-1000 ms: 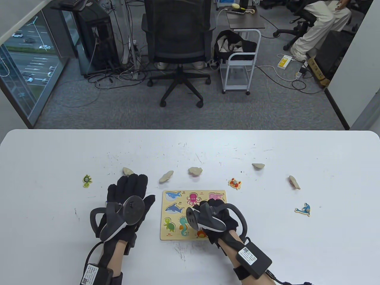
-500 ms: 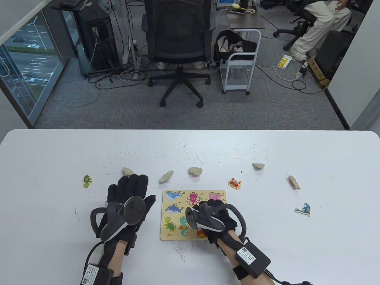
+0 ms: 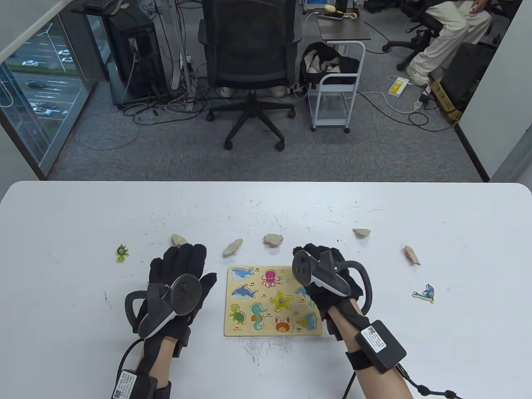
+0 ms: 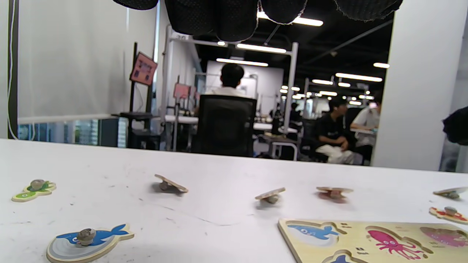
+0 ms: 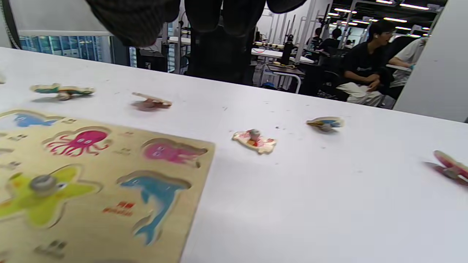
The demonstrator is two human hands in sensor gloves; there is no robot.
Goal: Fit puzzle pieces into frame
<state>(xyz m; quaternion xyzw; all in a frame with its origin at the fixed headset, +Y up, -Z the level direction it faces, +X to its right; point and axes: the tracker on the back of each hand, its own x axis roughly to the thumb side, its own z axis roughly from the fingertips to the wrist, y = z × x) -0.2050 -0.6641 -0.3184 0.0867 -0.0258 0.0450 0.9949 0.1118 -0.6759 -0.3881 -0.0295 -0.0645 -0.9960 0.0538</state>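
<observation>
The wooden puzzle frame (image 3: pixel 231 331) lies at the table's near middle. A yellow starfish piece (image 3: pixel 282 300) with a knob sits in its centre slot. My right hand (image 3: pixel 315 253) hovers over the frame's far right corner, fingers extended, holding nothing. The red crab piece (image 5: pixel 254 140) lies on the table just past those fingers; in the table view the hand hides it. My left hand (image 3: pixel 183 259) rests flat on the table left of the frame. A blue whale piece (image 4: pixel 87 239) lies below it, seen only in the left wrist view.
A green turtle piece (image 3: pixel 122 253) lies at the far left and a blue dolphin piece (image 3: pixel 424 293) at the right. Several face-down pieces, such as one (image 3: pixel 273 239) behind the frame and another (image 3: pixel 412 254) at the right, are strung along the table.
My right hand has left the frame's middle and moved up and to the right, uncovering the starfish piece seated in its slot. The left hand has stayed put.
</observation>
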